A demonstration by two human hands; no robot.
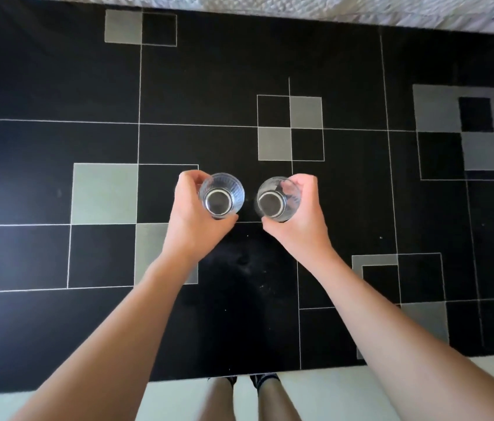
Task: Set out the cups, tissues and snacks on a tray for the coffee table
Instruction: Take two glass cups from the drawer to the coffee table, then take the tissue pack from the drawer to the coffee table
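Holding two clear ribbed glasses [223, 194] [276, 199], upright, empty

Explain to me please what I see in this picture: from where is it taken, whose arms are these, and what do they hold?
There is no machine here. The picture comes from a wide-angle camera worn on a person's head, looking forward and down, so you see the person's own two bare arms, and their legs and feet at the bottom edge.

The left hand grips one clear glass cup, and the right hand grips a second clear glass cup. You look straight down into both cups; they appear empty.

Below them lies a black rug with thin white lines and grey squares, on a pale floor. At the top edge is a white textured fabric. No tray, tissues or snacks are in view.
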